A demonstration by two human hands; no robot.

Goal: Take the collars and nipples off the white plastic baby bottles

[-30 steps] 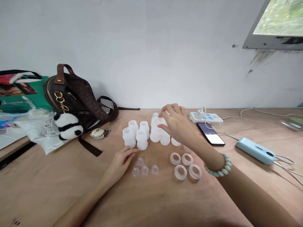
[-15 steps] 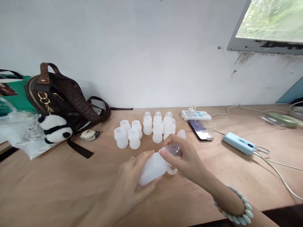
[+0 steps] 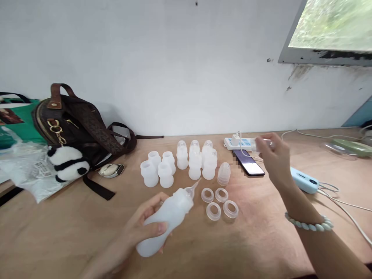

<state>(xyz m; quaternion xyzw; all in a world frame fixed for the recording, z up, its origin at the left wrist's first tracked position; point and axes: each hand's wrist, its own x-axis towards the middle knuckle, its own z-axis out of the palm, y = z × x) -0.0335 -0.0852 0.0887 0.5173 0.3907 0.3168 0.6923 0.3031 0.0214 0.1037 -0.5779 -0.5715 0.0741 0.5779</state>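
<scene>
I think I'm at the cap-off step: my left hand (image 3: pixel 142 228) grips the tilted bottle (image 3: pixel 176 208) above the table (image 3: pixel 66 228), my right hand (image 3: pixel 276 159) pinches what looks like a clear cap (image 3: pixel 269 143), which needs gentle setting down.

Spouted bottle (image 3: pixel 167 224), 7 o'clock: milky white, spout (image 3: pixel 190 190) clear
Ring collars (image 3: pixel 231 216), 5 o'clock: frosted, colourless
Domed cap (image 3: pixel 223 174), 4 o'clock: colourless
Bead bracelet (image 3: pixel 309 224), 4 o'clock: pale green
Power bank (image 3: pixel 303 180), 3 o'clock: pale blue, black display
Power strip (image 3: pixel 245 144), 3 o'clock: white, blue socket patches
Backpack (image 3: pixel 78 116), 9 o'clock: dark brown, tone-on-tone patterned strap
Panda plush (image 3: pixel 69 159), 9 o'clock: black and white
Shopping bag (image 3: pixel 26 124), 9 o'clock: green, brown picture panel
Tabletop (image 3: pixel 250 248), 6 o'clock: tan, wood-grained
Wall (image 3: pixel 174 69), 12 o'clock: greyish white
</scene>
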